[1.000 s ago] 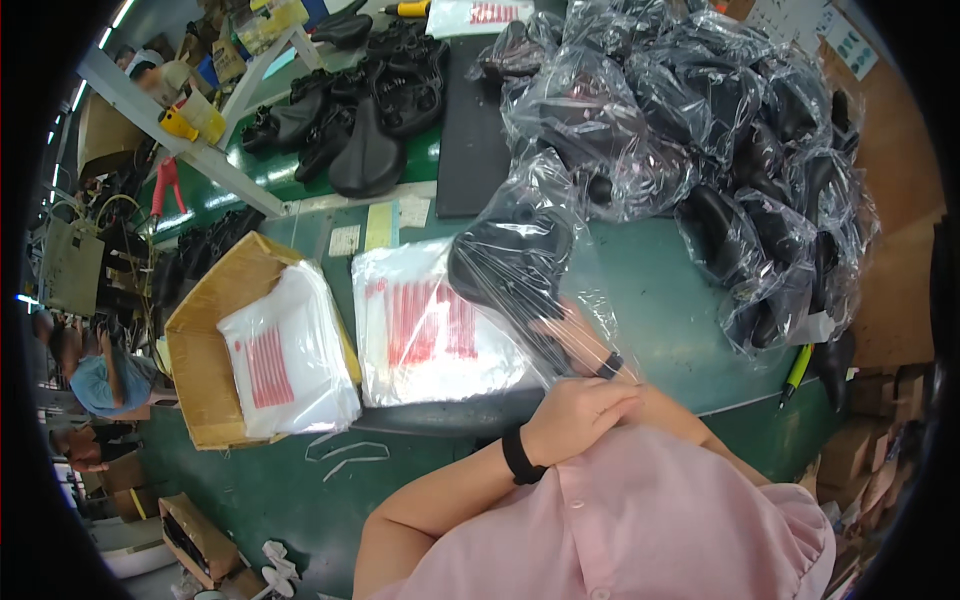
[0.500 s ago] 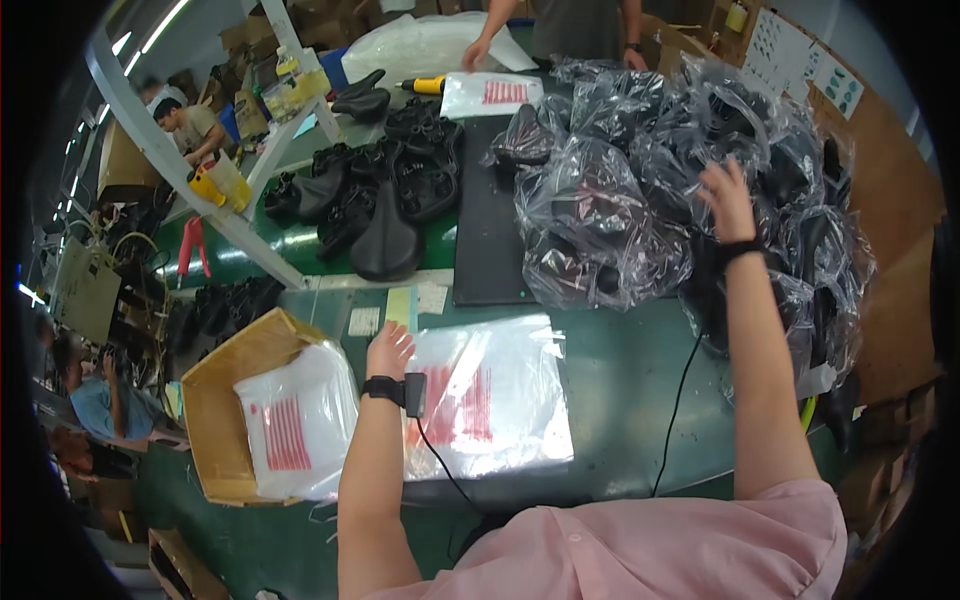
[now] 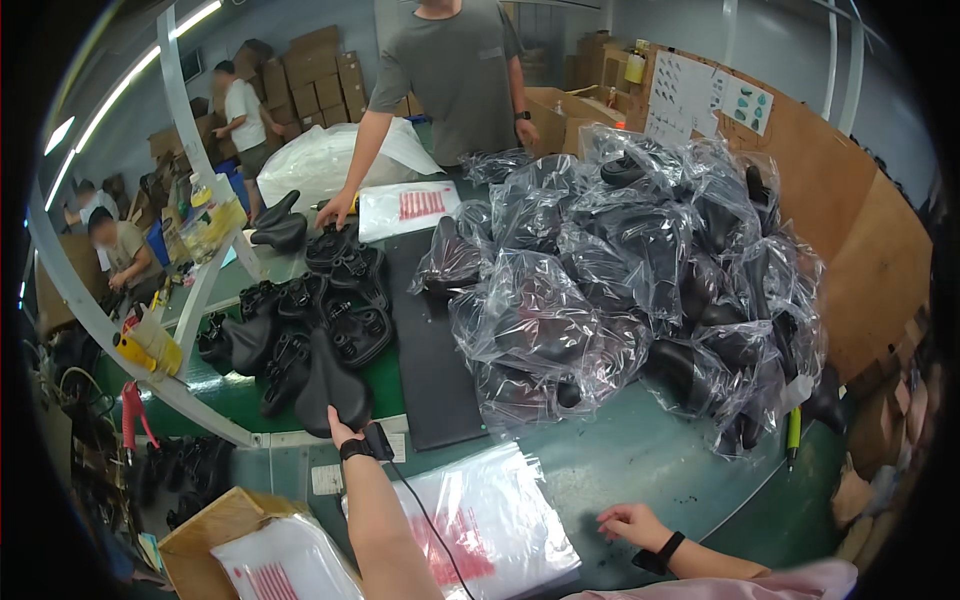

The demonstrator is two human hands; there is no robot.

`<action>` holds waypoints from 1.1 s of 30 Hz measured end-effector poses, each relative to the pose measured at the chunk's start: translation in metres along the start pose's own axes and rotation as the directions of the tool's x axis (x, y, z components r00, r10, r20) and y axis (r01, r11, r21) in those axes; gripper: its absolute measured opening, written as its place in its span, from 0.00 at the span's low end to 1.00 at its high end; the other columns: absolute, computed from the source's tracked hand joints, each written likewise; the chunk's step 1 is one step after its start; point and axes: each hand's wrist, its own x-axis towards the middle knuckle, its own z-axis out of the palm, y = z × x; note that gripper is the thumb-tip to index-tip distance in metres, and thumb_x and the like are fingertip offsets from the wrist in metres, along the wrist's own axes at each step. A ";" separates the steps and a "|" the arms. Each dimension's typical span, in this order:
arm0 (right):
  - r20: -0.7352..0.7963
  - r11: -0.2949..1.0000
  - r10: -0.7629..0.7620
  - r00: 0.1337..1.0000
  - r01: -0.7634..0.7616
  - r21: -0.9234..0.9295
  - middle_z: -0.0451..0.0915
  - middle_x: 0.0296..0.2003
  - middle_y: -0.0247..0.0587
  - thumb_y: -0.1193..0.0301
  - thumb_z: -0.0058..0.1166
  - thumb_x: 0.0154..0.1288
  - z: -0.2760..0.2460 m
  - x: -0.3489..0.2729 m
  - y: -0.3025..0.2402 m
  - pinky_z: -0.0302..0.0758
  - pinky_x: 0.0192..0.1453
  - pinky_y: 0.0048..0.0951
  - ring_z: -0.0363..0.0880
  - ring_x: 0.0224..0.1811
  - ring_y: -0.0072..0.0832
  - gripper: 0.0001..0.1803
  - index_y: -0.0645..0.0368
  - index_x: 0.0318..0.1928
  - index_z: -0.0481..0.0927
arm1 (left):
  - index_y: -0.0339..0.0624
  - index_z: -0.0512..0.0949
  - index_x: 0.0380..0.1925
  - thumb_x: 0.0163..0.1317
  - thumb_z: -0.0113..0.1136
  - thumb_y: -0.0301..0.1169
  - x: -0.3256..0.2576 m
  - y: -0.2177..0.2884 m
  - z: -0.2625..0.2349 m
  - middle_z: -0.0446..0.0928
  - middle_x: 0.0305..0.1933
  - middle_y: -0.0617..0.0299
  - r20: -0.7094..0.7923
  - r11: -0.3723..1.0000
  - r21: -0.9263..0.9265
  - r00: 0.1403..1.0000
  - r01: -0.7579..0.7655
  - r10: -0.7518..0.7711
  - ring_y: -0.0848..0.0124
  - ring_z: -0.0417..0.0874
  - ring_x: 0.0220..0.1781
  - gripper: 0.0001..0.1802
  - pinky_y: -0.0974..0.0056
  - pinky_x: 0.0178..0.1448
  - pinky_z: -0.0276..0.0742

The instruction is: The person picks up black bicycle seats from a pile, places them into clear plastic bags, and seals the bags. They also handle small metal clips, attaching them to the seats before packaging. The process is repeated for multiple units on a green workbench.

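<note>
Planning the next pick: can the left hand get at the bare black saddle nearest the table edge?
Probably yes. The left hand is already on the rear of that saddle, with nothing between them; the right hand rests apart on the green table.

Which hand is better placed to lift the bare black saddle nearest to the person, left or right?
Left. The left hand is already at the rear end of the bare black saddle in the unwrapped pile. The right hand rests on the green table beside the stack of clear bags, well away from it.

Bare saddles (image 3: 300, 340) left of bagged saddles (image 3: 640, 290)
</note>
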 end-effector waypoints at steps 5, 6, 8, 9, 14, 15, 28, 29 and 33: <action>0.057 0.998 0.039 0.998 -0.036 -0.053 0.83 0.34 0.42 0.75 0.51 0.65 0.006 -0.008 0.008 0.79 0.40 0.24 0.81 0.33 0.23 0.11 0.67 0.44 0.79 | 0.29 0.70 0.51 0.44 0.72 0.30 -0.043 -0.004 0.000 0.77 0.46 0.46 -0.085 0.566 0.515 0.618 -0.644 0.782 0.54 0.79 0.46 0.34 0.53 0.53 0.74; 0.092 0.995 -0.024 0.996 0.032 -0.092 0.83 0.35 0.42 0.75 0.52 0.64 0.006 -0.012 0.002 0.79 0.41 0.24 0.81 0.34 0.23 0.11 0.67 0.45 0.78 | 0.29 0.71 0.50 0.44 0.71 0.27 -0.063 -0.007 0.004 0.78 0.45 0.47 0.014 0.499 0.559 0.609 -0.662 0.793 0.55 0.79 0.45 0.31 0.56 0.54 0.73; 0.129 0.993 -0.107 0.986 0.113 -0.037 0.83 0.35 0.41 0.75 0.53 0.63 0.005 -0.004 0.012 0.78 0.40 0.23 0.81 0.34 0.23 0.12 0.66 0.46 0.79 | 0.30 0.72 0.47 0.44 0.70 0.23 -0.109 0.017 -0.010 0.79 0.43 0.50 0.216 0.403 0.599 0.624 -0.692 0.751 0.58 0.79 0.44 0.28 0.60 0.54 0.72; 0.165 0.988 -0.154 0.974 0.157 -0.003 0.84 0.35 0.41 0.75 0.54 0.62 0.007 0.003 0.014 0.78 0.40 0.23 0.81 0.34 0.23 0.12 0.65 0.46 0.79 | 0.31 0.73 0.46 0.44 0.70 0.22 -0.127 0.035 -0.027 0.79 0.43 0.52 0.314 0.379 0.610 0.651 -0.696 0.691 0.60 0.79 0.44 0.26 0.60 0.52 0.72; -0.043 0.856 -0.509 0.860 0.500 -0.132 0.74 0.55 0.44 0.65 0.53 0.66 0.000 0.006 -0.052 0.75 0.52 0.35 0.75 0.52 0.30 0.25 0.56 0.62 0.67 | 0.34 0.74 0.47 0.43 0.73 0.22 -0.298 0.102 -0.062 0.79 0.43 0.59 0.711 0.433 0.549 0.672 -0.715 0.207 0.71 0.80 0.45 0.28 0.64 0.51 0.76; 0.028 0.890 -0.452 0.891 0.449 0.077 0.71 0.58 0.44 0.64 0.50 0.68 -0.003 0.004 -0.069 0.75 0.53 0.36 0.73 0.54 0.30 0.25 0.55 0.63 0.65 | 0.34 0.73 0.50 0.44 0.72 0.20 -0.327 0.112 -0.073 0.78 0.45 0.59 0.755 0.440 0.565 0.653 -0.698 0.066 0.71 0.80 0.47 0.30 0.64 0.54 0.76; 0.701 1.000 0.015 0.713 -0.017 -0.004 0.70 0.58 0.39 0.63 0.62 0.59 0.007 -0.078 -0.034 0.68 0.60 0.28 0.69 0.58 0.25 0.39 0.63 0.67 0.59 | 0.37 0.63 0.65 0.56 0.65 0.37 -0.471 0.071 -0.034 0.73 0.59 0.45 0.882 0.214 0.458 0.412 -0.863 -0.227 0.58 0.74 0.61 0.37 0.64 0.64 0.67; 0.703 0.999 -0.002 0.711 -0.033 0.036 0.71 0.56 0.38 0.63 0.62 0.58 0.015 -0.086 -0.056 0.68 0.59 0.28 0.70 0.57 0.25 0.38 0.62 0.65 0.61 | 0.36 0.52 0.70 0.58 0.62 0.37 -0.477 0.051 -0.030 0.59 0.69 0.40 0.941 0.116 0.337 0.336 -0.934 -0.034 0.50 0.62 0.70 0.43 0.56 0.70 0.57; 0.654 0.957 -0.251 0.714 0.084 0.276 0.74 0.46 0.34 0.66 0.62 0.59 0.039 -0.058 -0.064 0.70 0.51 0.25 0.71 0.48 0.22 0.28 0.62 0.58 0.69 | 0.35 0.43 0.71 0.65 0.50 0.47 -0.513 -0.033 -0.029 0.38 0.75 0.38 0.981 -0.037 0.194 0.194 -0.980 0.007 0.47 0.39 0.77 0.44 0.41 0.73 0.35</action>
